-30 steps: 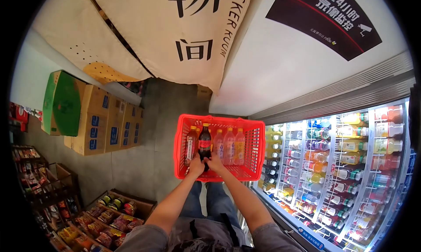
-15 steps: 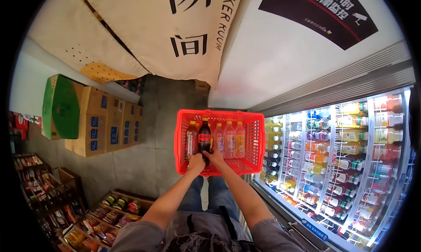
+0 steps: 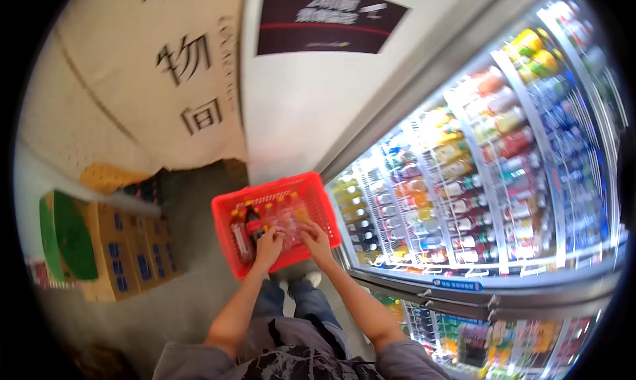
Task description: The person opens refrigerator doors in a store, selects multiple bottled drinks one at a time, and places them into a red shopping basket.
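Below me is a red plastic shopping basket with several drink bottles in it. A dark cola bottle stands toward the left, with a red-brown bottle beside it. Clear bottles with yellow-orange caps fill the right part. My left hand is over the basket's front, by the cola bottle, fingers stretched toward the clear bottles. Just right of it, my right hand reaches over the front rim with its fingers apart. Motion blur hides whether the fingertips touch a bottle.
A lit drinks cooler with rows of bottles runs along the right, its metal frame near the basket. Stacked cardboard boxes stand at left. A cloth curtain hangs ahead, beside a white wall.
My view has turned right toward the cooler, and the basket appears farther left and tilted. My hands have come off the cola bottle, which now sits lower among the others, and moved apart.
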The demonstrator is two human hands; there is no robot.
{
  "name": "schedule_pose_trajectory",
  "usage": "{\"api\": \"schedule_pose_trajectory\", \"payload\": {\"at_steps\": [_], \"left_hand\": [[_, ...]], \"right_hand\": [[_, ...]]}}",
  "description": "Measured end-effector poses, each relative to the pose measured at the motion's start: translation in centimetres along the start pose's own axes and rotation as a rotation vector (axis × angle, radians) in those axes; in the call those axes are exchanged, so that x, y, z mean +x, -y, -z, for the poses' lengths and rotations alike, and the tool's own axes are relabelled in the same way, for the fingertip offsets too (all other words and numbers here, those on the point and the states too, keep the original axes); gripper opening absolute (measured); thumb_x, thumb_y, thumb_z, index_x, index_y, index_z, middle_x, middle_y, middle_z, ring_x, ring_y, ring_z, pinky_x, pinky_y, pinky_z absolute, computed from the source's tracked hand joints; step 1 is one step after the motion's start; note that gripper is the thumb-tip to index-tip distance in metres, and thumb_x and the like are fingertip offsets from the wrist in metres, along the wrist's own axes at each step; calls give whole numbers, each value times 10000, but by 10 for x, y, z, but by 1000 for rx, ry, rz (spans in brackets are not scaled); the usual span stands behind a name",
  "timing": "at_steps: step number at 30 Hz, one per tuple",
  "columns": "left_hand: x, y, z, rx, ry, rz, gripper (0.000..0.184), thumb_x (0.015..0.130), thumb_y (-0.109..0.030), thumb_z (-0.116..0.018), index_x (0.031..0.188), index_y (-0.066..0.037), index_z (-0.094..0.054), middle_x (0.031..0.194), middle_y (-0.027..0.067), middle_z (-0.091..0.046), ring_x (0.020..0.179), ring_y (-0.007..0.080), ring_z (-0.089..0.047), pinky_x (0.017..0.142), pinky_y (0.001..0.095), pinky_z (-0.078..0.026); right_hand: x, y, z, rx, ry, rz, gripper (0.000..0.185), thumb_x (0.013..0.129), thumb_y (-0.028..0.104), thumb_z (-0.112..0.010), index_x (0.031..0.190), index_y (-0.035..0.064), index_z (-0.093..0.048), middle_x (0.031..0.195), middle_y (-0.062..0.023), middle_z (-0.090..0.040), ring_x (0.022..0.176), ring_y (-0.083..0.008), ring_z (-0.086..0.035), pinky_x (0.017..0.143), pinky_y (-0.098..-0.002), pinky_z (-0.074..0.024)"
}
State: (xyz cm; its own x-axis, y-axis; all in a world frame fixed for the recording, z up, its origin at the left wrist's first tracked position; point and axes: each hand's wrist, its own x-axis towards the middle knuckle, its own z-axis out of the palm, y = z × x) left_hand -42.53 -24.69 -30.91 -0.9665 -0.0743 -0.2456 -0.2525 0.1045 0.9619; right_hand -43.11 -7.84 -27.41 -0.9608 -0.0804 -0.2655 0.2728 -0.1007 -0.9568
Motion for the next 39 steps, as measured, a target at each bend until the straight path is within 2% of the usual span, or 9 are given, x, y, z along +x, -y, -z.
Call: {"api": "schedule_pose_trajectory", "payload": {"at_steps": [4, 8, 18, 26, 30, 31, 32, 34, 39], "left_hand": [[4, -65, -46, -14, 171, -253, 108, 922, -130, -596, 949, -27, -615, 766, 47, -621, 718, 123, -626, 599, 281, -497], [-29, -137, -89, -194, 394, -204, 105, 955, -129, -576, 982, -27, -573, 833, 24, -602, 738, 105, -589, 654, 251, -481], [-132, -239, -232, -356, 785, -328, 132, 969, -159, -577, 991, -29, -585, 879, -10, -589, 810, 80, -572, 751, 221, -457], [-236, -227, -310, -391, 991, -380, 198, 999, -220, -532, 957, -40, -603, 869, 4, -605, 862, 101, -585, 799, 252, -478], [-279, -215, -338, -254, 1053, -406, 366, 1032, -314, -439, 1082, -9, -635, 1023, 56, -670, 935, 128, -614, 844, 276, -475], [-287, -217, -345, -271, 1109, -392, 453, 1042, -354, -387, 1225, 7, -590, 1209, 107, -628, 1086, 178, -602, 913, 304, -461], [-296, -220, -351, -277, 1133, -403, 453, 1042, -354, -387, 1225, 7, -590, 1209, 107, -628, 1086, 178, -602, 913, 304, -461], [-311, -230, -358, -332, 1120, -400, 471, 1041, -352, -390, 1302, 9, -545, 1304, 134, -573, 1198, 214, -554, 943, 323, -462], [-309, -237, -368, -272, 1227, -424, 526, 1047, -380, -340, 1391, 1, -454, 1411, 154, -478, 1314, 248, -451, 1028, 363, -407]], "right_hand": [[-33, 49, 40, 34, -147, 78, 296, 941, 99, -609, 1208, -11, -546, 1079, -88, -633, 954, -145, -631, 838, -272, -529], [-67, 67, 92, -7, -440, 114, 155, 944, 138, -618, 1011, -2, -629, 881, -42, -670, 803, -109, -635, 745, -251, -527], [-231, 143, 196, 242, -703, 475, 367, 1029, 261, -457, 1113, -55, -624, 963, -86, -671, 880, -127, -634, 804, -267, -521], [-364, 158, 242, 111, -966, 663, 310, 1024, 242, -462, 1058, -19, -625, 965, -84, -670, 907, -137, -627, 851, -281, -491], [-409, 134, 262, 60, -1188, 743, 191, 1004, 154, -495, 1032, -1, -603, 960, -52, -644, 907, -108, -581, 838, -243, -450], [-415, 134, 268, 38, -1270, 734, 187, 999, 160, -505, 1064, 10, -597, 986, -52, -638, 917, -108, -579, 841, -247, -448], [-421, 136, 275, 12, -1345, 724, 192, 994, 165, -515, 1097, 21, -591, 1012, -52, -632, 927, -108, -576, 845, -250, -447], [-428, 143, 286, -80, -1324, 661, 287, 991, 236, -528, 1178, 24, -578, 1056, -72, -636, 955, -130, -581, 867, -261, -444], [-413, 143, 301, -96, -1237, 477, 344, 1004, 300, -488, 1149, 1, -579, 986, -88, -653, 914, -146, -597, 849, -260, -448]]}}
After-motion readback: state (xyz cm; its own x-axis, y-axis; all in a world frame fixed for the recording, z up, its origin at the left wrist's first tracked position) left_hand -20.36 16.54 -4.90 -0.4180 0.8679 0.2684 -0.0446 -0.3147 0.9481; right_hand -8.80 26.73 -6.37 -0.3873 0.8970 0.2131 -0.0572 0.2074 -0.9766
